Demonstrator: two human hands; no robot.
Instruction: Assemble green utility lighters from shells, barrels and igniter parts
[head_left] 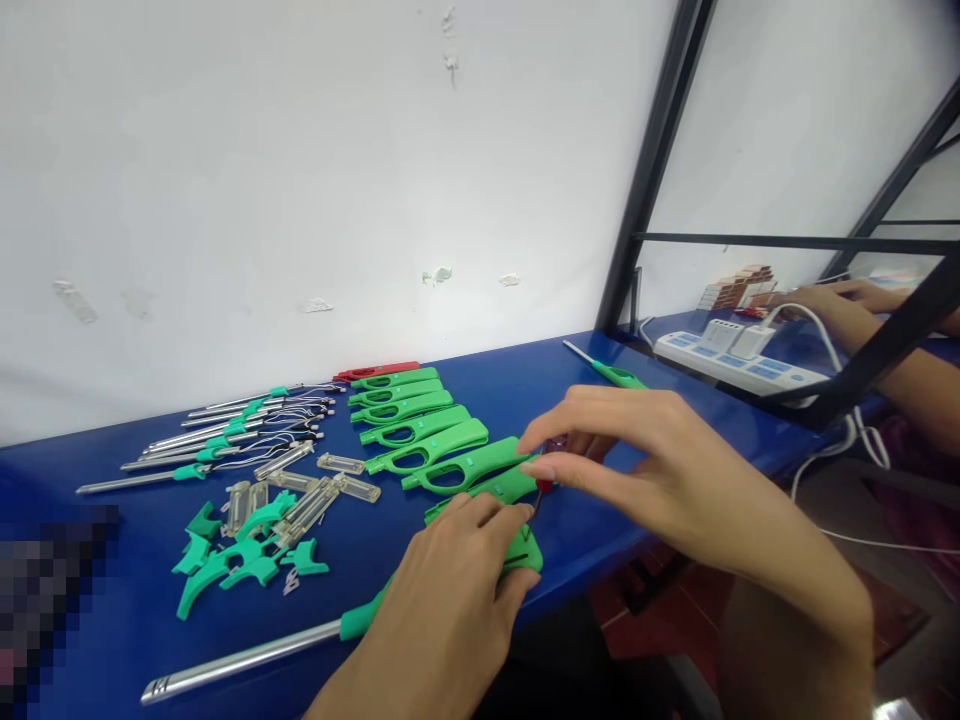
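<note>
A long-nosed green lighter lies at the table's front edge, its metal barrel pointing left. My left hand is closed around its green handle. In my right hand is a screwdriver with a red handle, pinched between thumb and fingers, its shaft angled down to the lighter handle. Just behind my hands lies a row of green lighter casings, with a red casing at the far end. To the left are metal barrels with wires, clear plastic tanks and teal triggers.
Another green lighter lies at the back right of the blue table. Beyond a black metal frame are a white power strip with plugs and cables, and another person's hands. A white wall stands behind.
</note>
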